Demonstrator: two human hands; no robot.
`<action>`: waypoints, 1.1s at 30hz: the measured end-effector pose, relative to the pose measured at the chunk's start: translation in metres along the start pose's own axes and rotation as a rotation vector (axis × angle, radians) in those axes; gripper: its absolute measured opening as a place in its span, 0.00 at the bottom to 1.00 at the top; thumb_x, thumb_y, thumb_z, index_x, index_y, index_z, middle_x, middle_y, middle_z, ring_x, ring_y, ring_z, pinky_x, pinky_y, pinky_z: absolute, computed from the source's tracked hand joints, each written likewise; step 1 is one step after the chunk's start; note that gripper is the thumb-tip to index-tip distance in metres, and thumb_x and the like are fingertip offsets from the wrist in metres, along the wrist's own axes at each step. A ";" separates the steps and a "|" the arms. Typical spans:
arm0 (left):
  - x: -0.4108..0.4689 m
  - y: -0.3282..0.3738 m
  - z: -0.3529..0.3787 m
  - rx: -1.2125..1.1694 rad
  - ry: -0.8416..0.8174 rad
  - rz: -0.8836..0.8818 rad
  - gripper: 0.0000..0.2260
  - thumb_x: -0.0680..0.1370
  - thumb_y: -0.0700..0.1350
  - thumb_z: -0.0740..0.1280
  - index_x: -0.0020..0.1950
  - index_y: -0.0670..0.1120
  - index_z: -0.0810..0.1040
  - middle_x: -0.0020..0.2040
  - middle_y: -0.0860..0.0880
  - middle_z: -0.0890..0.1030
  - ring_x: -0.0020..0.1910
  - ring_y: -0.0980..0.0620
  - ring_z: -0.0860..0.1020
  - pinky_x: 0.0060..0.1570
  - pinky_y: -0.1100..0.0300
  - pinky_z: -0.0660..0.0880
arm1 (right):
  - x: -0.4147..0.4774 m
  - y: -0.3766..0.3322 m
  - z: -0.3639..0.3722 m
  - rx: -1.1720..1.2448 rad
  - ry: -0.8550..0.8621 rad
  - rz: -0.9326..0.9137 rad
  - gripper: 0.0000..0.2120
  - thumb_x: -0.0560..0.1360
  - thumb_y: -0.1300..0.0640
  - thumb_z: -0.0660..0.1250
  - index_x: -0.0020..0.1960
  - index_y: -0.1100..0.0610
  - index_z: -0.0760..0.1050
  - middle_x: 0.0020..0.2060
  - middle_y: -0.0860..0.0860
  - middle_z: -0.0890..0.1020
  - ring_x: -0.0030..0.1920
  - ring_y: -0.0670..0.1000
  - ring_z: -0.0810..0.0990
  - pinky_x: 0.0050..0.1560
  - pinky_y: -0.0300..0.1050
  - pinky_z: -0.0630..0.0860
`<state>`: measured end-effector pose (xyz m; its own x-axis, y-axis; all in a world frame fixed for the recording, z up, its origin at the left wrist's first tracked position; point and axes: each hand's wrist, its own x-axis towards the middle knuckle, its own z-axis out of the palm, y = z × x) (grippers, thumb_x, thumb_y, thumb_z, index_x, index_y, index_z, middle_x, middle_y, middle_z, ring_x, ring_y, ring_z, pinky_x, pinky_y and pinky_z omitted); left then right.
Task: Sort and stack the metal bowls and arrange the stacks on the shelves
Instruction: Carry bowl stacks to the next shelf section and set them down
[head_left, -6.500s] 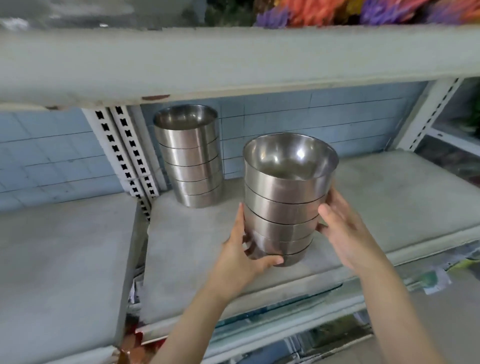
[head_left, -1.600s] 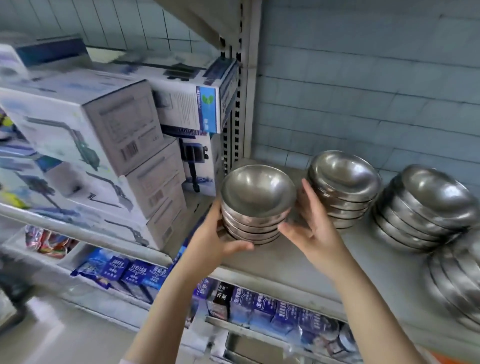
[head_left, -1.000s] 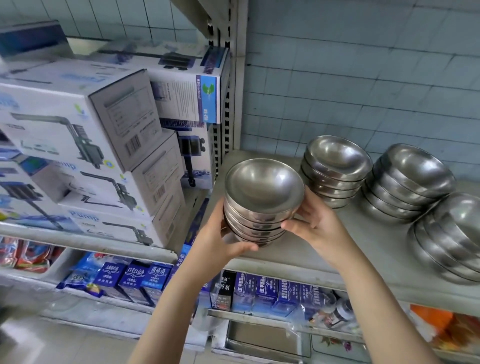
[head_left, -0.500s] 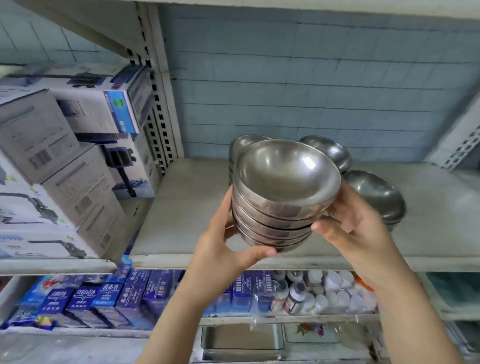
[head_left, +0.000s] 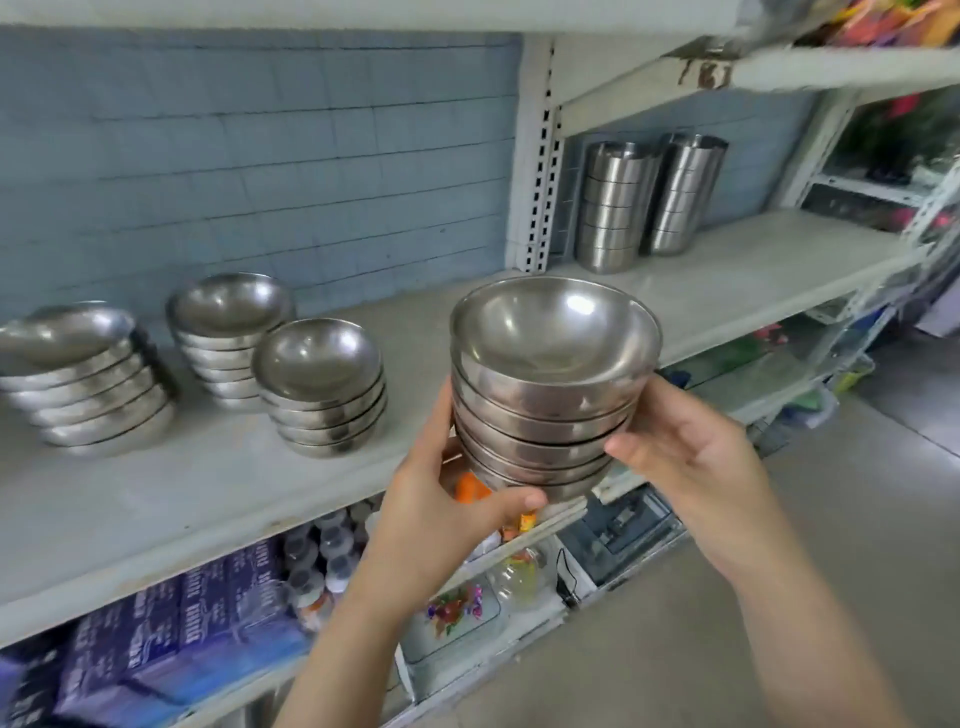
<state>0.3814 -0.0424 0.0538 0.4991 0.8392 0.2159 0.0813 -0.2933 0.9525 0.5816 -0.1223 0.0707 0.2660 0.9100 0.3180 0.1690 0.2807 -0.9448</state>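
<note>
I hold a stack of several shallow metal bowls (head_left: 550, 395) in the air in front of the grey shelf (head_left: 208, 467). My left hand (head_left: 441, 499) grips its lower left side, thumb curled under the bottom bowl. My right hand (head_left: 680, 447) grips the right side. Three stacks of similar shallow bowls stand on the shelf to the left: the far-left stack (head_left: 83, 379), the back stack (head_left: 228, 332) and the nearest stack (head_left: 322, 389). Two tall stacks of straight-sided bowls (head_left: 613, 208) (head_left: 680, 192) stand on the right-hand shelf (head_left: 753, 270).
A white slotted upright (head_left: 535, 156) divides the two shelf bays. Below are blue boxes (head_left: 171, 639), small bottles (head_left: 322, 561) and clear containers (head_left: 457, 613). A shelf runs overhead, and concrete floor lies at the lower right.
The view has swung right, away from the boxes at the left. The held stack now sits right of the three shallow stacks, and the tall stacks have come into sight. Both hands keep their grip.
</note>
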 end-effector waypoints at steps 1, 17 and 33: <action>0.007 0.002 0.016 -0.003 -0.028 -0.001 0.42 0.65 0.47 0.80 0.75 0.53 0.64 0.58 0.57 0.81 0.57 0.58 0.80 0.60 0.55 0.76 | -0.003 0.003 -0.017 0.001 0.026 0.007 0.28 0.69 0.57 0.71 0.68 0.58 0.74 0.60 0.47 0.83 0.61 0.48 0.81 0.59 0.38 0.77; 0.220 -0.027 0.209 -0.067 -0.220 -0.019 0.51 0.62 0.44 0.81 0.77 0.61 0.56 0.66 0.65 0.73 0.62 0.69 0.72 0.62 0.71 0.70 | 0.106 0.096 -0.228 0.020 0.289 0.125 0.35 0.64 0.43 0.79 0.67 0.55 0.76 0.61 0.47 0.83 0.61 0.46 0.81 0.60 0.39 0.77; 0.421 -0.059 0.374 -0.002 -0.091 -0.071 0.41 0.61 0.48 0.82 0.65 0.67 0.63 0.57 0.64 0.78 0.57 0.66 0.77 0.58 0.70 0.73 | 0.277 0.186 -0.422 -0.035 0.119 0.115 0.34 0.66 0.57 0.73 0.72 0.57 0.70 0.61 0.43 0.82 0.63 0.45 0.80 0.59 0.35 0.76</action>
<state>0.9097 0.1569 0.0084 0.5688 0.8126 0.1275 0.1175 -0.2337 0.9652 1.0875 0.0526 0.0166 0.3955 0.8926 0.2167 0.1629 0.1640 -0.9729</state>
